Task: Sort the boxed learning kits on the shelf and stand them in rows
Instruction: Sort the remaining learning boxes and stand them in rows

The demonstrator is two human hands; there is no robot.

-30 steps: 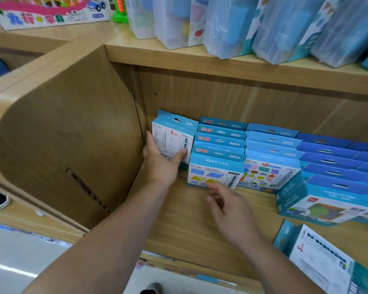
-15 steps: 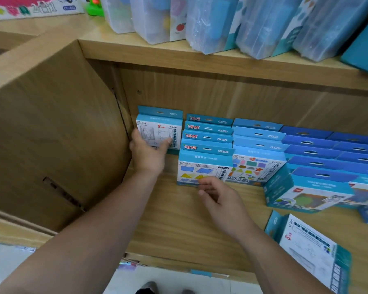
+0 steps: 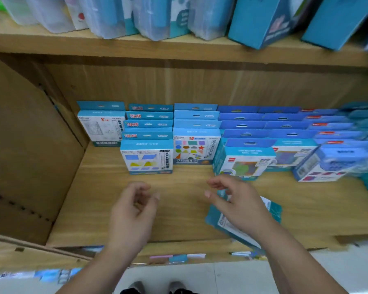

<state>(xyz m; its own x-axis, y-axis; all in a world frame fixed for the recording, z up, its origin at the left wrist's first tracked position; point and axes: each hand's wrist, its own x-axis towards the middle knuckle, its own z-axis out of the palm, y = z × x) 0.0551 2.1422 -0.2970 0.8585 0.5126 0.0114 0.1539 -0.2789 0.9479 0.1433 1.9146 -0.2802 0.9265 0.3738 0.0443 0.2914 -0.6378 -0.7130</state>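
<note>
Looking down into the lower bay of a wooden unit. Far left, the side panel [image 3: 30, 155] closes the bay. Just beside it, at the back, a white-fronted kit [image 3: 101, 128] stands upright, one more blue tab showing behind it.

Next row along: the kit with blue and yellow shapes [image 3: 147, 158] stands in front, several tabs with red lettering lined up behind it. This row reaches further forward than the first. In front of it the left hand [image 3: 132, 211] hangs over the bare shelf board [image 3: 94, 204], fingers loosely curled, thumb near the fingertips, nothing in them.

Third row: the kit with coloured shapes [image 3: 194, 147] in front, upright, just beside its left neighbour.

Fourth row: the kit with a green round picture [image 3: 245, 162] front-most, turned slightly off square. Below it the right hand [image 3: 236, 204] is over a loose kit [image 3: 220, 222] that lies flat near the board's front edge, apart from the rows. Its fingers are spread and relaxed, gripping nothing (whether the palm touches the box I cannot tell).

Further right, more blue-tabbed kits [image 3: 319, 164] stand upright in rows, too blurred to read.

Above, the upper shelf [image 3: 179, 52] carries clear cases [image 3: 106, 15] at left and teal boxes [image 3: 261, 20] at right. A pair of shoes [image 3: 175, 286] shows at the bottom edge.
</note>
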